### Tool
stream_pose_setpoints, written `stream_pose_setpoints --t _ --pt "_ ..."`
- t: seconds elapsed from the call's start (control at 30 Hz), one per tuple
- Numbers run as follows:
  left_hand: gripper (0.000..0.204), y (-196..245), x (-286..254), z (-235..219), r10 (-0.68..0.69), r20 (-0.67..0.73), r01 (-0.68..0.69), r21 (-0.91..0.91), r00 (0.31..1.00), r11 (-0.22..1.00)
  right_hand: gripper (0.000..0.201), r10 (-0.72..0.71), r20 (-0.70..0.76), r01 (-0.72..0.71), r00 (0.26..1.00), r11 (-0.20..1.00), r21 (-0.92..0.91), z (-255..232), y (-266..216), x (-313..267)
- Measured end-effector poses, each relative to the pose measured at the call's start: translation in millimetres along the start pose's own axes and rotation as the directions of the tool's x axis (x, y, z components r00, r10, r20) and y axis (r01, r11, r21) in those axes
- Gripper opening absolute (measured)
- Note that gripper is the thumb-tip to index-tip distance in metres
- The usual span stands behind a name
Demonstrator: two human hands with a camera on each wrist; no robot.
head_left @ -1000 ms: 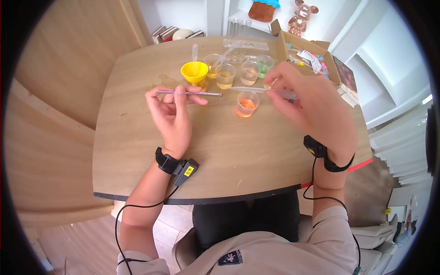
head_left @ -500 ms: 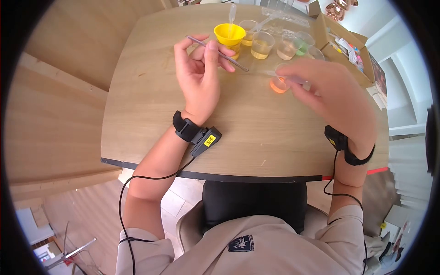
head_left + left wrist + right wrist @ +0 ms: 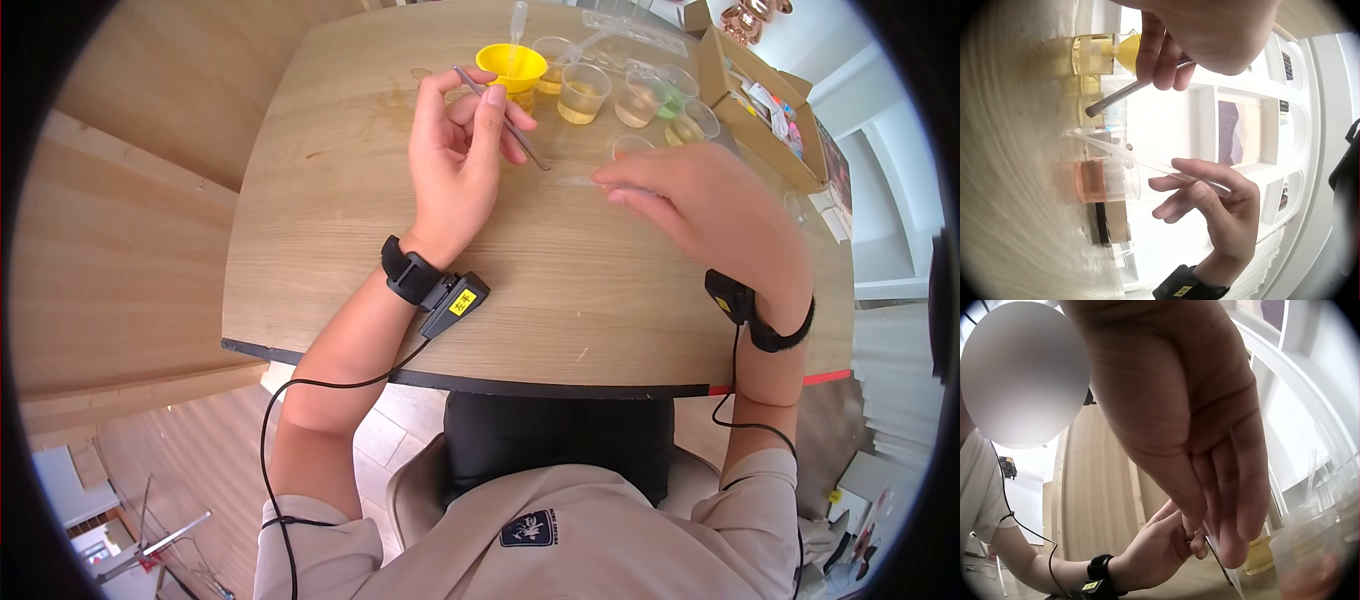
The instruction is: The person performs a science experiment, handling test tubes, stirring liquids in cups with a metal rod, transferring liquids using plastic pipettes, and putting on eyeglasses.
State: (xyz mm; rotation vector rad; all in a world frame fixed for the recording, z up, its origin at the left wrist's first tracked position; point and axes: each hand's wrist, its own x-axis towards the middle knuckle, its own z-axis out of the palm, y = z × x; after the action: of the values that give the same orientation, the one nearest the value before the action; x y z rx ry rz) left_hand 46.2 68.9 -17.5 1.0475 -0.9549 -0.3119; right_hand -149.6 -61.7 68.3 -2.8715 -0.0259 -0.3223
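Note:
In the head view my left hand (image 3: 462,150) pinches a thin metal rod (image 3: 525,143) between thumb and fingers, its free end slanting down toward the right. My right hand (image 3: 715,200) is held over the table, opposite that end. The left wrist view shows a clear plastic dropper (image 3: 1110,147) pinched in the right hand, its narrow tip pointing down near the rod's end. Beside the dropper stands a clear cup of orange liquid (image 3: 1091,181); from the head, the right hand mostly hides it. A yellow funnel (image 3: 510,60) sits just beyond the left fingertips.
Behind the hands stand several clear cups, including a yellow-liquid cup (image 3: 583,98), a pale-liquid cup (image 3: 638,105) and a green-liquid cup (image 3: 680,95). Another dropper (image 3: 518,22) stands in the funnel. A cardboard box (image 3: 765,110) of small items lies at the right back.
The head view has tilted downward. The rod has turned from nearly level to a downward slant. My right hand with the dropper has come nearer my body and now covers much of the orange-liquid cup.

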Motion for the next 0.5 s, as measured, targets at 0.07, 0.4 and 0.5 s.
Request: stream_pose_setpoints --t 0.07,0.4,0.5 --pt "0.017 -1 0 0 0.0 -0.005 0.0 -0.001 1.0 1.0 0.021 -0.009 -0.001 0.009 1.0 1.0 0.001 -1 2 -1" --pt "0.018 -2 0 1 -0.003 0.02 0.002 0.017 1.0 1.0 0.017 0.332 -0.198 -0.279 0.922 0.926 0.255 -65 4 -15" --pt "0.018 0 0 1 -0.013 0.014 0.013 0.03 1.0 0.999 0.015 0.355 -0.222 -0.284 0.908 0.912 0.297 -69 3 -19"
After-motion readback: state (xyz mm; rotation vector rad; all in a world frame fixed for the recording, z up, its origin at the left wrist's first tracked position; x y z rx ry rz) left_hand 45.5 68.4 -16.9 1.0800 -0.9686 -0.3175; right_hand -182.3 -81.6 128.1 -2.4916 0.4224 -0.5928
